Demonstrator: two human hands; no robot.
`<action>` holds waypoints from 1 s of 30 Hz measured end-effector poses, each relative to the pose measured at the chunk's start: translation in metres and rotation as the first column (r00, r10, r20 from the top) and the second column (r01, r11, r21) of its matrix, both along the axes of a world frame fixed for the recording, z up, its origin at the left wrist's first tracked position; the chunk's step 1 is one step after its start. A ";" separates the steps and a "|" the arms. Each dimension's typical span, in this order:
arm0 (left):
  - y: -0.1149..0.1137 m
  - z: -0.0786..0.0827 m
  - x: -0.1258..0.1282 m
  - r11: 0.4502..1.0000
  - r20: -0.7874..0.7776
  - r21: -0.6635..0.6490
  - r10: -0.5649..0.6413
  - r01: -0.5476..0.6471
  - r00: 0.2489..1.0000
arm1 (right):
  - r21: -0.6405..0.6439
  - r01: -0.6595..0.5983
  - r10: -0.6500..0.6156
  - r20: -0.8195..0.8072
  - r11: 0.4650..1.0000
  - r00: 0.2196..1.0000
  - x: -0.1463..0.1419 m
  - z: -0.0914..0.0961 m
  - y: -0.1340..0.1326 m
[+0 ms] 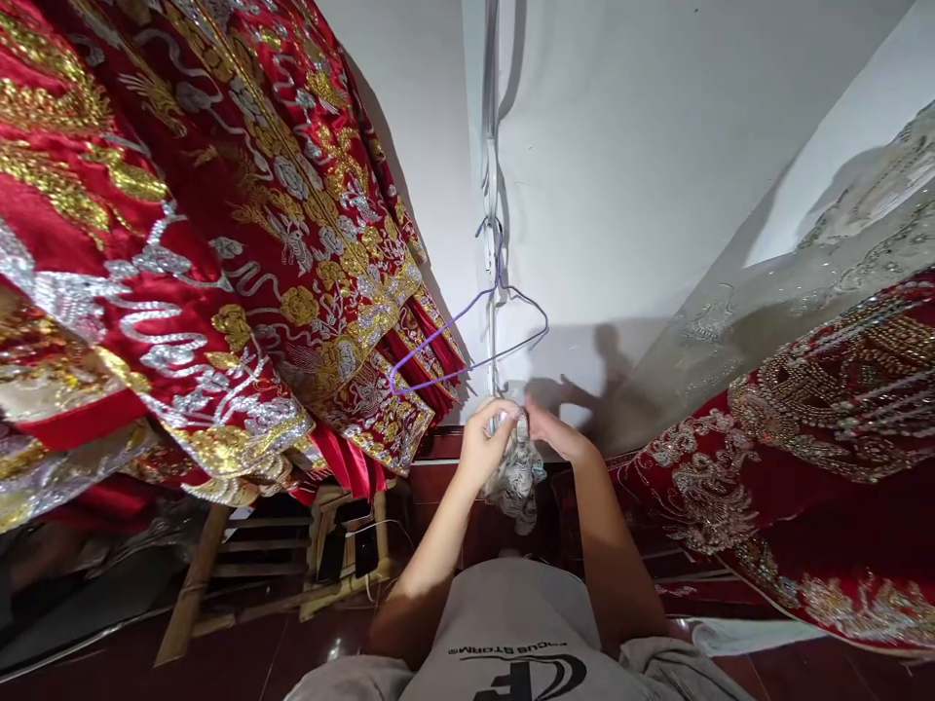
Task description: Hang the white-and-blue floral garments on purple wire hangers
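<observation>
Low in front of the wall, a bunched piece of thin grey-white patterned cloth [517,477] hangs down from between my hands. My left hand [486,440] is closed, thumb and fingers pinching the upper end of the cloth. On its other side my right hand [556,430] grips the same upper part, its fingertips partly hidden by the bundle. Just above both hands a bare purple wire hanger [438,343] hangs tilted from a pale upright rail [491,175].
Red garments with gold and silver embroidery [292,234] fill the left side. A beaded dark red garment [774,467] and a sheer pale one [877,219] hang at the right. Beneath the left garments stands a wooden chair or stool [201,574] on dark red floor tiles.
</observation>
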State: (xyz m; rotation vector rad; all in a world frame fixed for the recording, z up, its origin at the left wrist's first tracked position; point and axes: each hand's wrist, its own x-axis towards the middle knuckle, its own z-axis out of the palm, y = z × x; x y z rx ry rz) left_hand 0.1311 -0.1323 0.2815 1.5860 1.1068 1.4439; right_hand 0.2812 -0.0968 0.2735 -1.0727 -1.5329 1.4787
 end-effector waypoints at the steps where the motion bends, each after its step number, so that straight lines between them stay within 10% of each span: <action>1: 0.000 -0.003 0.001 0.997 0.024 0.012 0.072 -0.073 0.997 | -0.036 -0.134 0.133 -0.018 0.990 0.991 0.002 0.003 -0.002; 5: 0.000 -0.014 -0.006 0.996 0.157 -0.094 0.002 0.013 0.988 | 0.029 -0.251 0.252 -0.059 0.968 0.966 0.009 0.022 0.000; 8: -0.007 -0.020 -0.017 0.896 0.095 -0.261 -0.346 0.359 0.933 | 0.237 -0.098 0.113 -0.052 0.967 0.992 0.016 0.048 0.011; 11: -0.014 -0.022 -0.034 0.801 -0.083 -0.396 -0.518 0.449 0.851 | 0.476 0.088 -0.100 -0.002 0.875 0.995 0.022 0.075 0.026; 14: -0.017 -0.014 -0.059 0.826 -0.253 -0.412 -0.510 0.386 0.822 | 0.578 0.080 -0.213 0.167 0.812 0.962 0.025 0.087 0.043; 19: -0.012 0.010 -0.110 0.890 -0.616 -0.421 -0.424 0.178 0.663 | 0.515 -0.026 -0.264 0.482 0.857 0.836 0.026 0.069 0.062; 26: 0.017 0.053 -0.144 0.926 -0.934 -0.276 -0.196 -0.257 0.299 | 0.528 0.097 -0.359 0.421 0.843 0.833 0.032 0.048 0.054; 30: 0.033 0.091 -0.145 0.912 -0.966 -0.082 0.027 -0.402 0.258 | 0.545 0.158 -0.436 0.428 0.823 0.792 0.030 0.053 0.048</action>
